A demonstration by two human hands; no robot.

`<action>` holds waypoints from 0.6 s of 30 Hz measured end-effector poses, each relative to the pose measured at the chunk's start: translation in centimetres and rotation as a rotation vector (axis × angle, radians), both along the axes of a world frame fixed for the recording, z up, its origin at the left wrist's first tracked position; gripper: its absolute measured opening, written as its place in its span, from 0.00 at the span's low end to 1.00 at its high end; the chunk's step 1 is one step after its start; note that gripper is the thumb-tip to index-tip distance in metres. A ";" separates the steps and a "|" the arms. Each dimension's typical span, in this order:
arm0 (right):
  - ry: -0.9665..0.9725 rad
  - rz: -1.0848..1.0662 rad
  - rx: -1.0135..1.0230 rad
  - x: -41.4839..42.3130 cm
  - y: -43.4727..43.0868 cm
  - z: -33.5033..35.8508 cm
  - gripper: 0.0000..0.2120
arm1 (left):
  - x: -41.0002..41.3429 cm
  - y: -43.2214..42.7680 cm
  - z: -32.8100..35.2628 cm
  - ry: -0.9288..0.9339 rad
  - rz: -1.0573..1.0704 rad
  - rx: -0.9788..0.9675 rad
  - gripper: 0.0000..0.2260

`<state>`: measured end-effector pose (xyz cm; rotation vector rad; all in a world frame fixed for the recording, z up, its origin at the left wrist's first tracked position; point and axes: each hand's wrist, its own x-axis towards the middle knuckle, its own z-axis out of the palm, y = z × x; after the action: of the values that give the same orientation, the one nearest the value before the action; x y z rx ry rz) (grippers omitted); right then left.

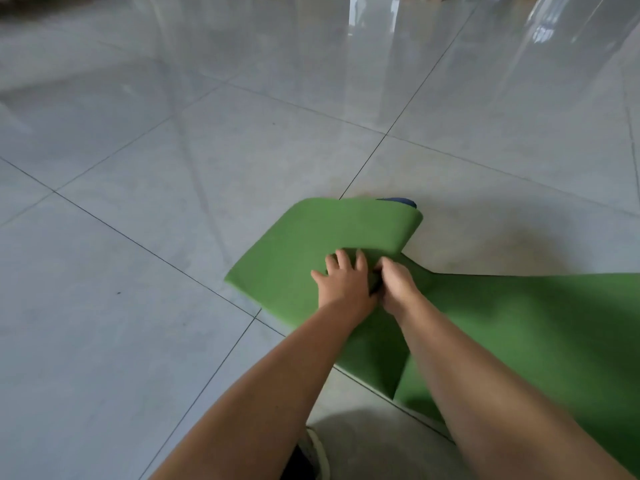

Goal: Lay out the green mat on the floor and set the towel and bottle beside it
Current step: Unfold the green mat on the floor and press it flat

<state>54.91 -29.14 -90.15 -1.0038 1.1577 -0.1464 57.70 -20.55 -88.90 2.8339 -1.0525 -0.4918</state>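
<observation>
Green mat (pixel 311 237) lies folded; left hand (pixel 343 284) spread on it, right hand (pixel 396 287) grip unclear.

Glossy grey floor tiles (pixel 173 150) reflect what may be windows.

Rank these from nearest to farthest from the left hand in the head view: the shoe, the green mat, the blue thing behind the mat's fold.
1. green mat: directly under the left hand, which rests on it.
2. blue thing: just beyond the fold, ahead and to the right.
3. shoe: at the bottom edge, back beneath the forearm.
</observation>
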 end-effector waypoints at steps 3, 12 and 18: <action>0.072 0.039 0.000 1.5 0.1 -1.9 0.05 | 1.6 1.4 -2.9 0.058 0.142 -0.078 0.30; 0.191 0.192 -0.057 4.3 1.9 -3.3 0.02 | 6.0 5.0 -7.0 0.194 0.635 -0.017 0.31; 0.264 0.270 -0.135 5.1 1.8 -3.3 0.09 | 9.0 8.3 -8.5 0.471 1.071 -0.181 0.32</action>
<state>59.99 -27.32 -93.47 -1.3180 1.2490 0.1289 66.74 -12.26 -97.40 2.4317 0.4770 -0.7796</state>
